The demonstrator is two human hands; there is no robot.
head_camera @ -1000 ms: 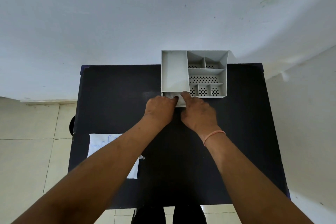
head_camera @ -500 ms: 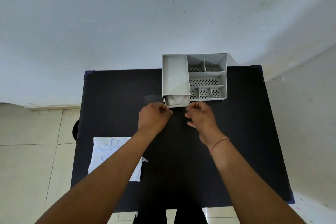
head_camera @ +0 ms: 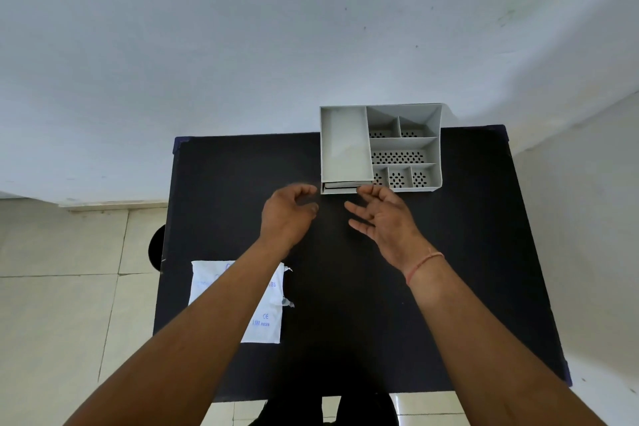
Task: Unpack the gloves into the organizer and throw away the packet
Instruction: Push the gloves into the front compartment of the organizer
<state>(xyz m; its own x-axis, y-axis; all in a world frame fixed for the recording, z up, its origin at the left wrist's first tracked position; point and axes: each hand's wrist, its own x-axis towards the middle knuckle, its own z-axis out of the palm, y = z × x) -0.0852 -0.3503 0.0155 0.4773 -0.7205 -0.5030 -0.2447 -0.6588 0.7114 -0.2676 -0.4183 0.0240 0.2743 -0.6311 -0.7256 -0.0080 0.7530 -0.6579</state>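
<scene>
Both hands drawn back from organizer (head_camera: 380, 149) since 0.5 s ago, its drawer (head_camera: 340, 186) now pushed nearly shut; left hand (head_camera: 288, 214) loosely curled, empty; right hand (head_camera: 383, 214) spread open, empty, fingertips near drawer front; gloves hidden; packet (head_camera: 266, 315) flat on table (head_camera: 466, 270), near-left, under left forearm.

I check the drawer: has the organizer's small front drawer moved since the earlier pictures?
Yes. The drawer slid back into the organizer; it now sits nearly flush with the front.

Drawer (head_camera: 340, 186) now pushed in, gloves hidden; left hand (head_camera: 288, 214) and right hand (head_camera: 383, 214) drawn back, empty, fingers loose.
</scene>
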